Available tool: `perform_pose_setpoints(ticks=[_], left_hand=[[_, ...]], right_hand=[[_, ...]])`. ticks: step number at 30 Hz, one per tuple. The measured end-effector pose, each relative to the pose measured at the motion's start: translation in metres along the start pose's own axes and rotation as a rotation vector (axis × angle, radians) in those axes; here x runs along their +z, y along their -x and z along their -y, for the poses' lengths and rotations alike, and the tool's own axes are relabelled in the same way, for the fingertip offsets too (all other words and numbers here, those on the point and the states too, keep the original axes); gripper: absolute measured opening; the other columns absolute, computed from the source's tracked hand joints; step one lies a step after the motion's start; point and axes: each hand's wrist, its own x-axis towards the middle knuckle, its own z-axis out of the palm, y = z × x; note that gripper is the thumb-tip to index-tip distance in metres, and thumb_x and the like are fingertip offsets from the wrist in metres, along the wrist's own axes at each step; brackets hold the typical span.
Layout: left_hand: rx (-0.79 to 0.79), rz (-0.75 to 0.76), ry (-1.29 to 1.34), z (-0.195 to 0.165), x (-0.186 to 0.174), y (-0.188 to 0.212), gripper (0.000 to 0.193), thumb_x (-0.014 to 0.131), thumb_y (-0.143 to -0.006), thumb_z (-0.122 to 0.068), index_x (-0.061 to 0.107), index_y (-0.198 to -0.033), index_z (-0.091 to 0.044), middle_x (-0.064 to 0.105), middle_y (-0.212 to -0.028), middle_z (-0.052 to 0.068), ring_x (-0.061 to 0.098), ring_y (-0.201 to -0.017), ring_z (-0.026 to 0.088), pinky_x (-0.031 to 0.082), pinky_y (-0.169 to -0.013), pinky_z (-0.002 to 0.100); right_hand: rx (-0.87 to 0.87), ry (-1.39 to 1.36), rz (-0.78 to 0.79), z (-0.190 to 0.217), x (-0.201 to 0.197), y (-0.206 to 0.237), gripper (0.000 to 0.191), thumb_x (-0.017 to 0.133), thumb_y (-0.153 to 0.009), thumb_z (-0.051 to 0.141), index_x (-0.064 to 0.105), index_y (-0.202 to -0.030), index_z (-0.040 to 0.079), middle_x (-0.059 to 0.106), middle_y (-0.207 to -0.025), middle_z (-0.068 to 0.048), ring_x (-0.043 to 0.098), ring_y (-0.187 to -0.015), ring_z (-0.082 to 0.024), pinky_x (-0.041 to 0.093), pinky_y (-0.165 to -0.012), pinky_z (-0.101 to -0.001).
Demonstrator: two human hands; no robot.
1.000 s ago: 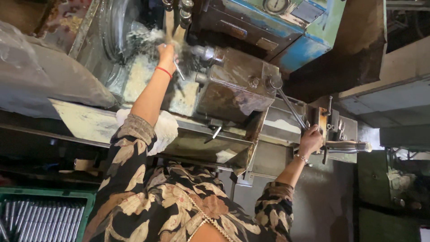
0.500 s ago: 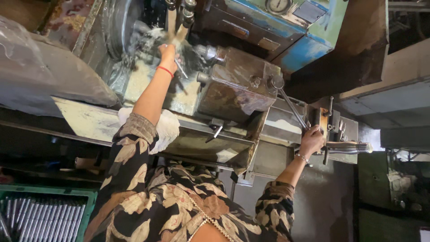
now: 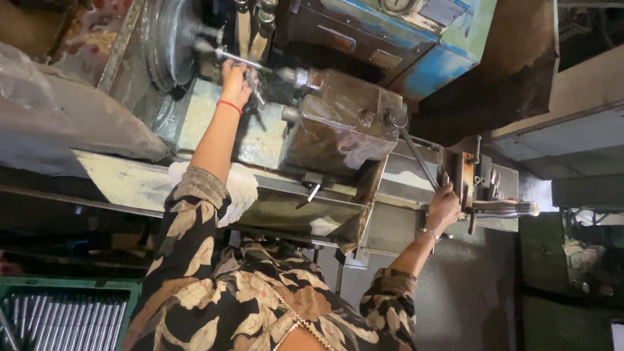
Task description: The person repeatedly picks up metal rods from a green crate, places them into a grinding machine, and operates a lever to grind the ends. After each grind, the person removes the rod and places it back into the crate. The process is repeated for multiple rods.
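My left hand (image 3: 235,81) reaches up to a thin metal rod (image 3: 242,60) that sticks out of the round steel chuck (image 3: 166,42) of a lathe, and its fingers are closed around the rod. A red band circles that wrist. My right hand (image 3: 444,207) grips the lower end of a long steel lever (image 3: 417,155) that runs up to a knob on the brown metal carriage box (image 3: 338,130). Both arms wear a dark floral sleeve.
A white cloth (image 3: 242,185) lies on the machine's tray edge by my left elbow. A blue machine housing (image 3: 429,45) stands behind the carriage. A chrome handle (image 3: 507,208) juts out right of my right hand. A green crate (image 3: 65,286) at the bottom left holds several steel rods.
My left hand has shifted slightly down along the rod, and the bright blur around the chuck has gone, so the rod shows clearly. My right hand keeps its hold on the lever.
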Motion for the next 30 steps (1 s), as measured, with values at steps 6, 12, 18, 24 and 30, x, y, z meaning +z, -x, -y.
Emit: perform_pose_setpoints(ticks=[6,12,18,24,30], left_hand=[[-0.057,-0.046,-0.058,0.005,0.001,-0.006,0.026,0.063,-0.097,-0.01,0.044,-0.11,-0.021,0.065,-0.096,0.008,0.064,-0.076,0.024,0.053,-0.063,0.044],[0.033,0.029,-0.114,0.007,0.015,-0.006,0.037,0.069,-0.094,-0.006,0.044,-0.117,-0.022,0.06,-0.112,0.006,0.066,-0.09,0.026,0.055,-0.075,0.054],[0.103,0.088,-0.164,0.004,0.028,0.0,0.052,0.067,-0.09,-0.004,0.038,-0.127,-0.026,0.05,-0.126,0.006,0.062,-0.102,0.026,0.05,-0.086,0.07],[0.032,0.032,-0.189,0.01,0.021,-0.005,0.05,0.07,-0.09,-0.007,0.04,-0.127,-0.023,0.054,-0.121,0.008,0.061,-0.104,0.03,0.044,-0.095,0.079],[0.016,-0.066,-0.091,0.007,0.009,-0.012,0.051,0.069,-0.089,-0.008,0.04,-0.127,-0.023,0.054,-0.126,0.01,0.063,-0.111,0.038,0.036,-0.1,0.082]], right_hand=[[-0.058,0.059,-0.018,0.002,0.0,-0.017,0.061,0.045,-0.111,0.048,0.075,-0.086,0.002,0.069,-0.081,-0.028,0.066,-0.078,-0.052,0.051,-0.071,-0.0618],[-0.145,-0.026,-0.095,0.004,0.001,-0.026,0.057,0.048,-0.11,0.043,0.076,-0.084,0.0,0.067,-0.076,-0.027,0.066,-0.072,-0.05,0.051,-0.067,-0.0598],[-0.16,-0.045,-0.152,0.004,0.005,-0.028,0.051,0.05,-0.108,0.038,0.076,-0.089,0.0,0.068,-0.079,-0.027,0.065,-0.071,-0.049,0.049,-0.064,-0.0594],[-0.192,-0.099,-0.172,0.004,0.007,-0.03,0.046,0.051,-0.107,0.035,0.076,-0.09,0.0,0.069,-0.079,-0.025,0.066,-0.071,-0.047,0.05,-0.065,-0.0573],[-0.188,-0.11,-0.169,0.004,0.008,-0.03,0.047,0.051,-0.108,0.035,0.076,-0.089,-0.001,0.069,-0.081,-0.025,0.066,-0.072,-0.047,0.049,-0.065,-0.0575]])
